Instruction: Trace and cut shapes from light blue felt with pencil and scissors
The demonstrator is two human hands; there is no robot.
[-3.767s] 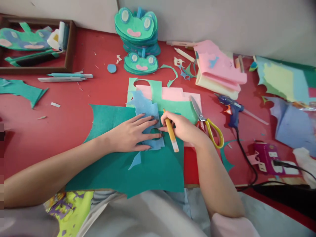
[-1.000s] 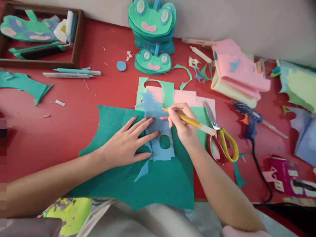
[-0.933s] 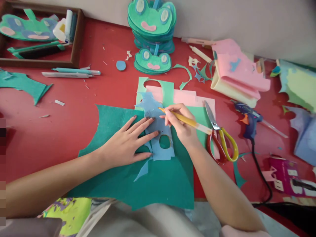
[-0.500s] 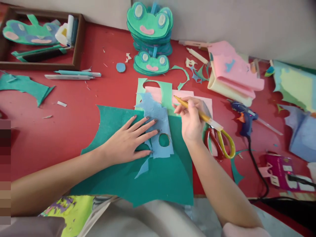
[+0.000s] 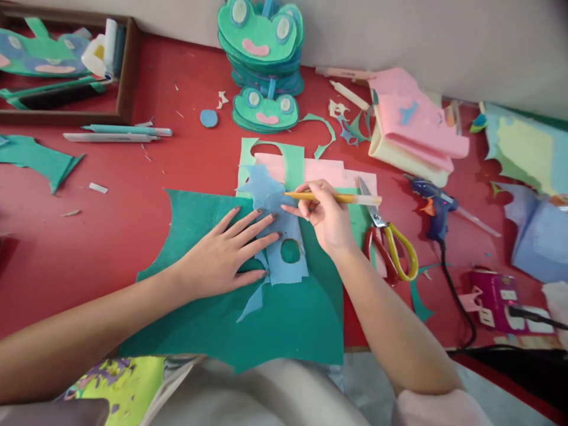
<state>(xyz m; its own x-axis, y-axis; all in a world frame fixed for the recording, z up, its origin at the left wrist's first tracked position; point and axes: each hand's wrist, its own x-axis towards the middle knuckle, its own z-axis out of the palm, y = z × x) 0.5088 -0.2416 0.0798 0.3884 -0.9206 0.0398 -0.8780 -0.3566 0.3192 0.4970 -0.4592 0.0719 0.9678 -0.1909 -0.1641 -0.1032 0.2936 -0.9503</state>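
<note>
My left hand lies flat with its fingers spread, pressing on the edge of a blue felt piece that has a round hole cut in it. Beneath both is a large dark green felt sheet. In my right hand I pinch a yellow pen with a clear end. Its tip points left over the upper part of the blue felt; whether it touches I cannot tell. Light green felt and pink felt lie just beyond. To the right of my right hand rest scissors with red and yellow handles.
Frog-faced felt pieces are stacked at the back. At right lie a glue gun, folded pink felt and a purple power strip. A brown tray stands at back left, with pens before it.
My right hand has moved left and turned the pen nearly level, bringing its tip over the blue felt. The scissor blades are now uncovered. My left hand keeps its place on the felt.
</note>
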